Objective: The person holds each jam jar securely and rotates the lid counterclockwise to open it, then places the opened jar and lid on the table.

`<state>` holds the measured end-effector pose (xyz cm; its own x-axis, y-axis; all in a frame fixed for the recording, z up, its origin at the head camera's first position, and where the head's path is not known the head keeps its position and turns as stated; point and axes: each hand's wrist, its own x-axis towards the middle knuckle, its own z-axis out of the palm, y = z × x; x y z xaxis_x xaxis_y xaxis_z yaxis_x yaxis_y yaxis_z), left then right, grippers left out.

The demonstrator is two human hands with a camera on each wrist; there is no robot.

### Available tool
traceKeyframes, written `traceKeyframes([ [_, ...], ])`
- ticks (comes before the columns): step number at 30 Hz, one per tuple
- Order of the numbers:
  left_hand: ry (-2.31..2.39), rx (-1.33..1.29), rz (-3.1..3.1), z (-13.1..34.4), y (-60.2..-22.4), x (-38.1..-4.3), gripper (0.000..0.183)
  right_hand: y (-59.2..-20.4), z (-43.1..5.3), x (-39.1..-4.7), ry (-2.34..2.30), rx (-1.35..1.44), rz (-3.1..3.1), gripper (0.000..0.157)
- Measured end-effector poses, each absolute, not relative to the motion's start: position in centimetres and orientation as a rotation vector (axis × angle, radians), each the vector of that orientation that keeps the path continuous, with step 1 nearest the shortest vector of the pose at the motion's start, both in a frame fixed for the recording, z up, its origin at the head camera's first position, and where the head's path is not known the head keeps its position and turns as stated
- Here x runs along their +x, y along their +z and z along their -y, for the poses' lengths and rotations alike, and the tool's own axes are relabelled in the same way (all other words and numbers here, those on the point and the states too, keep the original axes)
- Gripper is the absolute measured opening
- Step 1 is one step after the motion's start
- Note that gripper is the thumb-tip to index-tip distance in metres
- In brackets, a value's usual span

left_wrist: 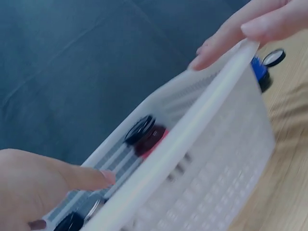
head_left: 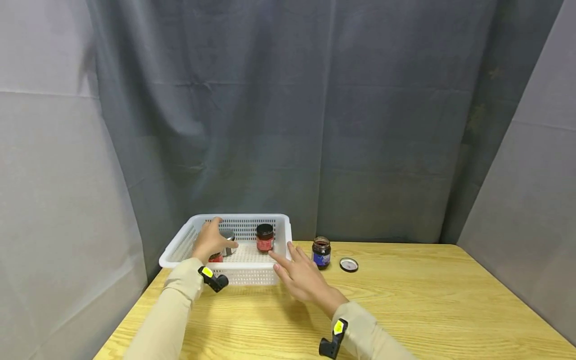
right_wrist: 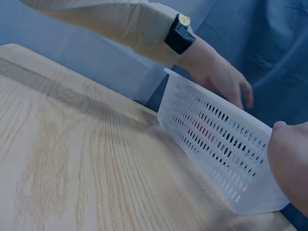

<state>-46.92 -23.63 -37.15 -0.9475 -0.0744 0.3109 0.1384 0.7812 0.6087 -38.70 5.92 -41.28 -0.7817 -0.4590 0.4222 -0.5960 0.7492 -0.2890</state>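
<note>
Left hand [head_left: 209,242] hovering over white basket [head_left: 247,276], fingers spread, released; silver-topped jar [head_left: 228,235] sitting beneath. Red-labelled jar [head_left: 216,258], partly hidden, sitting nearby; black-lidded jar [head_left: 265,238] standing toward basket's right. Right hand [head_left: 302,276] resting relaxed on right front corner. Uncapped blue-labelled jar [head_left: 321,254] standing on worktop [head_left: 427,300], lid [head_left: 349,265] lying beside.

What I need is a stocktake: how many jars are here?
4. In the white basket: a red-labelled jar, a grey-lidded jar and a second red-labelled jar partly behind the left hand. On the table: an open blue-labelled jar. Others may be hidden.
</note>
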Motion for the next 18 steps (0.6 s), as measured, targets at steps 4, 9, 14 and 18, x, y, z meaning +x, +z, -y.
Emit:
traceKeyframes([
  [4, -0.933, 0.009, 2.739, 25.3, -37.7, -46.6, 0.11, -41.5, -5.8, -38.8, 0.604, 0.798, 2.605, 0.043],
  [9, -0.932, 0.049, 2.874, 26.0, -37.5, -46.1, 0.117, -41.6, -5.6, -39.1, 0.56, 0.757, 2.613, 0.042],
  [14, -0.796, 0.067, 2.962, 26.1, -37.4, -46.1, 0.117, -41.5, -5.3, -39.3, 0.521, 0.756, 2.627, 0.043],
  [18, -0.754, 0.039, 2.987, 26.4, -37.9, -46.3, 0.117, -41.5, -5.2, -39.4, 0.502, 0.779, 2.623, 0.043],
])
